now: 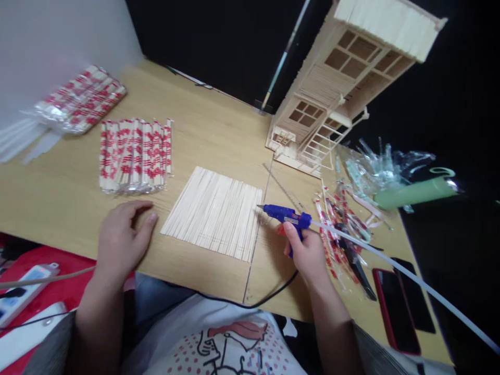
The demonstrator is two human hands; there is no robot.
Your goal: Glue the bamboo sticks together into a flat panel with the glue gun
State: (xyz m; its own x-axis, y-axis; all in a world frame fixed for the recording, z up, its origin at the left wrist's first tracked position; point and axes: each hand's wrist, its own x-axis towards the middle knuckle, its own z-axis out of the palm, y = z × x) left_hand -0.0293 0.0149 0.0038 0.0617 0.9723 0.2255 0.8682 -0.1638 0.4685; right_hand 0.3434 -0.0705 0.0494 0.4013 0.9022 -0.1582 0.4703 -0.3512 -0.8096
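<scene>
My right hand is wrapped round the handle of a blue glue gun with a long translucent glue stick in its back. The nozzle points left, at the right edge of a flat panel of pale wooden sticks. My left hand rests on the table left of the panel, thumb and fingers apart, holding nothing. Just beyond it lies a bundle of sticks in red-patterned wrappers.
A wooden model house stands at the back right. Torn wrappers, a green cylinder, a black-handled tool and phones lie to the right. Another wrapped pack sits back left. A black cord crosses the front edge.
</scene>
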